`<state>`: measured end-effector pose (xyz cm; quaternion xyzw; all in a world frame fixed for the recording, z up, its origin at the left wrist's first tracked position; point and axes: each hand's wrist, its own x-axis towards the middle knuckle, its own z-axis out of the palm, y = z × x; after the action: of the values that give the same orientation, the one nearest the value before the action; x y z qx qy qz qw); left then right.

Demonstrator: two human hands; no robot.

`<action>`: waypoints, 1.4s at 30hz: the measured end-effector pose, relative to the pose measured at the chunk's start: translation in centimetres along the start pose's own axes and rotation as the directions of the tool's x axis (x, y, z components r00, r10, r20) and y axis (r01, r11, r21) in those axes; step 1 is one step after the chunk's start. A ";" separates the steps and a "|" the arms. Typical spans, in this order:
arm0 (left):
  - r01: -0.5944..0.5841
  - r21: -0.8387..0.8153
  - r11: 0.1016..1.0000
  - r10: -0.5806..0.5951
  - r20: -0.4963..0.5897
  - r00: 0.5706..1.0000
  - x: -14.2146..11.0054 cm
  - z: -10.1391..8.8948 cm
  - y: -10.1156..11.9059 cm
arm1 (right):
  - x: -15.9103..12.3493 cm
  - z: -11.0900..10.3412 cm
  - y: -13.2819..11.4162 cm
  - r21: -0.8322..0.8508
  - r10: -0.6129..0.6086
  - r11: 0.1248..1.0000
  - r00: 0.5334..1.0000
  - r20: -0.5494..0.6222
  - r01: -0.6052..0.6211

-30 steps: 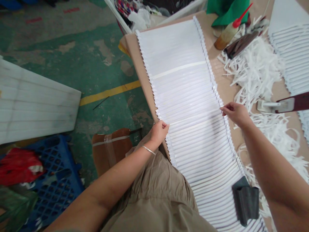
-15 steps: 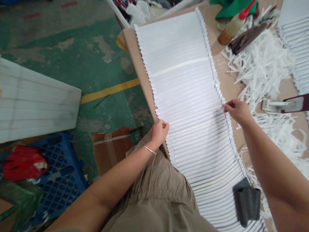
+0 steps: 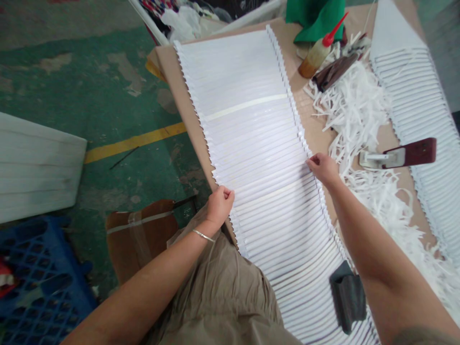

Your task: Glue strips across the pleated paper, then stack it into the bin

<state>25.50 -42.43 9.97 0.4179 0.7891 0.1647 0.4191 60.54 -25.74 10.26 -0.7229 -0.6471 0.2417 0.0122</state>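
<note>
A long row of overlapping white sheets point(image 3: 247, 139), laid like shingles with toothed side edges, runs down the table. At its left edge my left hand point(image 3: 220, 206) is closed in a pinch, thumb against forefinger, on the end of a white sheet. Across from it, my right hand point(image 3: 323, 168) pinches the right edge of the row at about the same level. The fingertips cover exactly how much of the sheet is gripped. Lower on the row lies a dark folded piece point(image 3: 348, 294), near my right forearm.
White strip scraps point(image 3: 359, 105) are heaped right of the row. A stapler-like tool with a dark red handle point(image 3: 413, 152), a red-tipped bottle point(image 3: 316, 57) and green cloth point(image 3: 316, 21) lie there too. A second white row point(image 3: 413, 96) stands far right. Left is a blue pallet point(image 3: 46, 282).
The whole view has swung to the right, so the table and both hands sit farther left. Both hands keep about the same pinch on the row's two edges.
</note>
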 end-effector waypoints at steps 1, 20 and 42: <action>0.001 -0.003 1.000 -0.001 0.001 1.000 0.0 0.0 0.0 | 0.1 0.1 0.0 -0.016 -0.004 1.000 1.000 0.000 0.004; -0.083 0.113 0.990 0.083 0.002 0.997 -0.5 -1.1 0.1 | -0.3 -0.7 3.3 -0.115 0.371 0.892 0.853 -0.367 -0.437; -0.316 -0.099 0.944 0.327 0.421 0.846 -7.6 0.4 3.6 | -12.1 -5.3 6.1 0.056 0.192 0.981 0.958 -0.211 -0.184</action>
<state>29.99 -46.37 15.96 0.5645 0.5933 0.1461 0.5549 67.63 -36.54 16.93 -0.8027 -0.5659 0.1735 0.0722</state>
